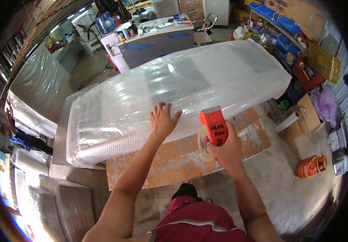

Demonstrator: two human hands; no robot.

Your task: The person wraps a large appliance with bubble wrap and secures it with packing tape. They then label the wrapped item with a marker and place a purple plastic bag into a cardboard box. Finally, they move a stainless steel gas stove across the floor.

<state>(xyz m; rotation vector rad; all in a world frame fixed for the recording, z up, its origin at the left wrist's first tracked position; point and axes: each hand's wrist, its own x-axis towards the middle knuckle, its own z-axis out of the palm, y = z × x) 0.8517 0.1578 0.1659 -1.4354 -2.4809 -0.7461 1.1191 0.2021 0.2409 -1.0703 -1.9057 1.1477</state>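
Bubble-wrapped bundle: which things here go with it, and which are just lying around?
Seem part of the job:
bundle, left hand at it
tape gun, in the right hand
brown table

Seem just lying about:
gas cylinder
cardboard box
purple plastic
fan

Am having the left hand (163, 121) over the near side of the wrapped package (206, 80), with the tabletop (176, 165) along that side; am holding the tape dispenser (214, 126) in the right hand (228, 149), above this tabletop; am facing the desk (154, 51) behind the package, with the water bottle (105, 24) just beside its left end; am seeing a co-worker (20, 139) far to the left; am finding, to the right, the cardboard box (306, 121) behind the gas cylinder (306, 167), on the floor (279, 181).
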